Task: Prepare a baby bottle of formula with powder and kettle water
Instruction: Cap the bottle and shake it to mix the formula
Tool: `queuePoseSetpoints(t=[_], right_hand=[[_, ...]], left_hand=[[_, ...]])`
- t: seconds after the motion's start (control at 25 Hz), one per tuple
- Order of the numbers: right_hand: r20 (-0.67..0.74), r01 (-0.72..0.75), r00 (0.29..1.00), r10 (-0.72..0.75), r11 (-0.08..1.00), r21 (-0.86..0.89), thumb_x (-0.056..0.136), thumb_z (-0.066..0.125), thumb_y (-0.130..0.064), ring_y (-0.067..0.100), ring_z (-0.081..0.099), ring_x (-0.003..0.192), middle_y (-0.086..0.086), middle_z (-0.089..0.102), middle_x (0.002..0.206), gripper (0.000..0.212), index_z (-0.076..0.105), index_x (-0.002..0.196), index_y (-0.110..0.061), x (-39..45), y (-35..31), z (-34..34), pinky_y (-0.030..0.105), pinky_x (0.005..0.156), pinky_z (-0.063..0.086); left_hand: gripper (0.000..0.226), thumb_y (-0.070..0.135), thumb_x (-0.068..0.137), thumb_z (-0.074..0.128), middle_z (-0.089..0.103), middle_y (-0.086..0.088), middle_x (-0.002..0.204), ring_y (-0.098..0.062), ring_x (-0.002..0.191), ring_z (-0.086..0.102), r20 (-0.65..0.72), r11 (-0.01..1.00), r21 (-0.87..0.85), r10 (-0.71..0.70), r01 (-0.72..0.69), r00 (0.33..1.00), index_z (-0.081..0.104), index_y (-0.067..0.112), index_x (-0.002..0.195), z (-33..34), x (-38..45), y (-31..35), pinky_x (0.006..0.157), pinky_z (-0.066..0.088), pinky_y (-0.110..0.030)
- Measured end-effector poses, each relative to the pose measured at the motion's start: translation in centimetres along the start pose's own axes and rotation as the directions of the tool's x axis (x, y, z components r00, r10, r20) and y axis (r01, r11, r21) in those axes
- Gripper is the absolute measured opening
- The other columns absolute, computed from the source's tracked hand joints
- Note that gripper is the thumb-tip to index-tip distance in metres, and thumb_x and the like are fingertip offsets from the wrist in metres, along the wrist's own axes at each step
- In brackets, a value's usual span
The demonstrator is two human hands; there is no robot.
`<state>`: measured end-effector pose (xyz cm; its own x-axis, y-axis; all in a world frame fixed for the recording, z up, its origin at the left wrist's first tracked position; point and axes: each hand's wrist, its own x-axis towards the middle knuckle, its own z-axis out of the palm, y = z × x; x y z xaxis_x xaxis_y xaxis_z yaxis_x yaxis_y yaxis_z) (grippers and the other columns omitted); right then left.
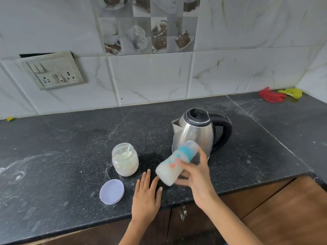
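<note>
Right hand (196, 175) grip clasping blurred, tilted milky bottle (177, 162), left hand (147, 193) flat — released — on speckled black counter (70, 138)

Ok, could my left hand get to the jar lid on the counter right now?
Probably yes. The left hand lies flat and holds nothing, and the lid sits just to its left with bare counter between them. The right hand holds the bottle on the other side.

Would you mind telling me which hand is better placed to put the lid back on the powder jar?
The left hand: it lies flat and free beside the lid and jar, while the right hand grips the bottle.
</note>
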<state>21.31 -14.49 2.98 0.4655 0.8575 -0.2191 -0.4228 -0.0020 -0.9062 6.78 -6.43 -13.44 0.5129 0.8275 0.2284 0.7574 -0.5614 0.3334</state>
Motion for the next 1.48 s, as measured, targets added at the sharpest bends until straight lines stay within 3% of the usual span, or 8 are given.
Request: queuePoseSetpoints(t=[0.24,0.44,0.64,0.8,0.96,1.16,1.32,1.48], right_hand=[[0.188,-0.079,0.976,0.113,0.98,-0.183,0.073,0.081,-0.005,0.025,0.073,0.097,0.006,0.073,0.11,0.084,0.041,0.134,-0.045,-2.6,0.5,1.0,0.047,0.064,0.061],[-0.078,0.087,0.994,-0.082,0.994,0.061,0.082,0.073,-0.005,0.024,0.075,0.092,0.002,0.071,0.111,0.079,0.036,0.141,-0.041,-0.3,-1.6,0.3,0.042,0.06,0.061],[0.207,-0.013,0.977,0.058,0.977,-0.211,0.073,0.08,-0.001,0.024,0.073,0.097,0.002,0.075,0.107,0.088,0.039,0.138,-0.043,-3.2,-0.1,1.8,0.042,0.063,0.061],[-0.037,0.077,0.997,-0.073,0.993,0.093,0.082,0.071,-0.004,0.027,0.073,0.098,0.003,0.072,0.113,0.08,0.035,0.142,-0.041,-0.6,-1.0,1.0,0.046,0.066,0.061],[0.209,0.005,0.977,0.034,0.982,-0.187,0.072,0.082,-0.003,0.026,0.072,0.1,0.006,0.072,0.113,0.087,0.04,0.137,-0.043,-2.4,-0.5,1.8,0.043,0.064,0.061],[0.005,0.086,0.996,-0.087,0.992,0.093,0.08,0.071,-0.007,0.027,0.073,0.098,0.003,0.072,0.114,0.079,0.035,0.141,-0.041,-0.4,-1.9,1.4,0.049,0.069,0.061],[0.276,-0.042,0.957,0.09,0.984,-0.176,0.073,0.077,-0.002,0.029,0.074,0.096,0.005,0.075,0.107,0.085,0.038,0.139,-0.04,-3.1,-0.5,2.2,0.051,0.07,0.061],[0.045,0.033,0.998,-0.036,0.997,0.066,0.08,0.072,-0.006,0.027,0.074,0.094,0.002,0.073,0.109,0.079,0.036,0.143,-0.037,-0.3,-1.9,1.5,0.049,0.07,0.061]], left_hand=[[0.053,0.038,0.092,0.027,0.038,-0.009,0.148,-0.029,0.135,0.037,0.017,0.999,0.013,0.041,-0.041,0.999,0.033,0.017,0.141,0.2,-0.4,-0.2,0.111,0.021,-0.039],[0.045,0.043,0.095,0.03,0.032,-0.007,0.152,-0.026,0.14,0.031,-0.025,0.994,-0.11,-0.029,0.026,0.999,0.042,0.028,0.135,-1.0,0.0,0.9,0.112,0.027,-0.04],[0.073,0.038,0.071,0.057,0.043,0.0,0.142,-0.015,0.131,0.042,-0.205,0.941,-0.339,-0.059,-0.015,0.977,0.024,0.06,0.133,-0.3,-1.6,0.3,0.11,0.031,-0.032],[0.041,0.04,0.093,0.037,0.031,0.0,0.149,-0.028,0.138,0.035,-0.126,0.994,-0.089,0.059,-0.07,0.99,0.041,0.03,0.133,-0.4,-0.2,0.5,0.113,0.026,-0.041],[0.053,0.021,0.078,0.064,0.046,-0.002,0.138,-0.027,0.129,0.044,-0.173,0.942,-0.335,-0.099,0.035,0.98,0.045,0.034,0.126,-0.8,-1.2,1.0,0.108,0.034,-0.046],[0.044,0.04,0.095,0.034,0.031,-0.007,0.153,-0.026,0.142,0.027,-0.06,0.997,-0.066,0.027,-0.031,0.998,0.039,0.027,0.137,-0.7,-0.2,0.6,0.114,0.027,-0.044],[0.056,0.035,0.081,0.055,0.048,-0.01,0.141,-0.03,0.133,0.042,-0.122,0.963,-0.266,-0.085,0.05,0.989,0.046,0.021,0.135,-0.5,-1.3,0.4,0.105,0.038,-0.05],[0.044,0.039,0.094,0.039,0.039,-0.009,0.148,-0.029,0.138,0.034,-0.111,0.996,-0.045,0.065,-0.07,0.992,0.039,0.026,0.136,-0.5,-0.2,0.2,0.111,0.032,-0.046]])
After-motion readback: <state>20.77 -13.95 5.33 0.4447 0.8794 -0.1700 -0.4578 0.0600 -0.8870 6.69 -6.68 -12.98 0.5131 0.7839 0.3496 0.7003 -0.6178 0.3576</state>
